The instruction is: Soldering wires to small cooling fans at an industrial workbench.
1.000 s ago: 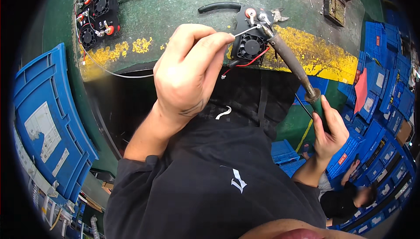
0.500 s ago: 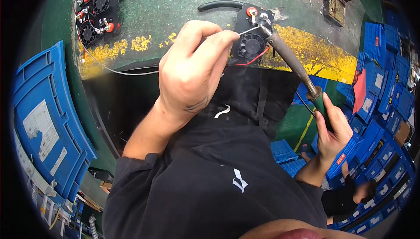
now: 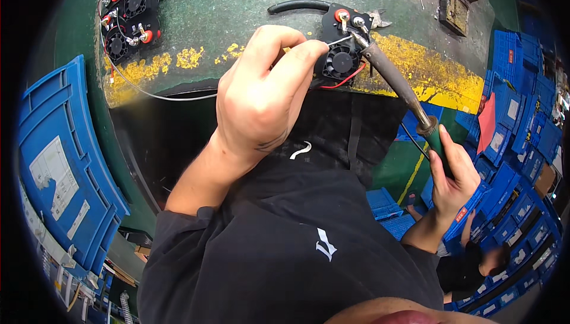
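Observation:
A black panel [image 3: 330, 26] with a small cooling fan [image 3: 342, 63] and metal terminals lies at the near edge of the workbench. My left hand [image 3: 261, 86] is closed, pinching a thin grey solder wire [image 3: 339, 41] whose tip reaches the panel between fan and terminals. The rest of the wire trails left from that hand. In my right hand [image 3: 454, 175], fingers wrap round the green handle of a soldering iron [image 3: 395, 78]. Its tip meets the solder's end beside a terminal, though the exact contact is too small to tell. A red wire [image 3: 344, 79] curves below the fan.
Under the panel lie pliers with a dark handle [image 3: 297, 6]. Similar fan panels [image 3: 136, 21] crowd the bench's far left. A metal soldering stand [image 3: 456, 9] sits far right. Blue crates [image 3: 77, 164] flank both sides; another person [image 3: 469, 267] is at lower right.
My left hand has shifted very slightly, with the solder still at the panel. The iron's tip stays at almost the same spot.

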`<control>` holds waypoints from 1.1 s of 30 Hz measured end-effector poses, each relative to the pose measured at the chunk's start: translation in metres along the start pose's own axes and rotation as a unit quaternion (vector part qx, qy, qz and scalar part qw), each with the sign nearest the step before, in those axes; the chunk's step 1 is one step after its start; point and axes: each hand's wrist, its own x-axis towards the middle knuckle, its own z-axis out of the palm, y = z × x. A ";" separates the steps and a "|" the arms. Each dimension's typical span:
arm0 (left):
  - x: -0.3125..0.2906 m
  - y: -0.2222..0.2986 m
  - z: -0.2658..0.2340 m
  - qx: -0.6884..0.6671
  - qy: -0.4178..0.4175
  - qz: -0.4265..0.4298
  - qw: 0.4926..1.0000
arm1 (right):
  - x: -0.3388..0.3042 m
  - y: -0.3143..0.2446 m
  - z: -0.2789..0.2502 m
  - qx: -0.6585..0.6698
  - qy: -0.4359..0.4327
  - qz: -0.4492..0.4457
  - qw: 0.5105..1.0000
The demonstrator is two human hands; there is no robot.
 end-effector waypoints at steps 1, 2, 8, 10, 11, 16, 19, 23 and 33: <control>0.000 0.000 0.000 0.004 -0.001 0.000 1.000 | 0.000 0.000 0.000 0.002 0.001 0.000 1.000; 0.000 0.000 0.000 0.004 -0.001 0.000 1.000 | 0.000 0.000 0.000 0.005 0.001 -0.001 1.000; 0.001 0.000 0.003 0.007 0.006 -0.001 1.000 | 0.001 0.001 0.001 0.001 0.003 -0.006 1.000; 0.001 0.001 0.003 0.017 0.004 -0.006 1.000 | 0.001 0.001 0.001 -0.001 0.004 -0.011 1.000; 0.001 0.001 0.003 0.017 0.004 -0.006 1.000 | 0.001 0.000 0.001 -0.004 0.005 -0.016 1.000; 0.002 0.002 0.004 0.015 0.005 -0.007 1.000 | 0.000 0.000 0.002 0.005 0.008 -0.013 1.000; 0.002 0.000 0.005 0.012 0.004 -0.002 1.000 | 0.000 -0.001 0.003 0.006 0.009 -0.012 1.000; 0.001 0.003 0.001 0.007 0.006 -0.009 1.000 | 0.000 0.001 0.005 0.010 0.013 -0.020 1.000; -0.008 0.018 -0.011 0.039 -0.077 -0.132 0.987 | -0.004 0.041 0.019 0.119 0.075 0.054 0.989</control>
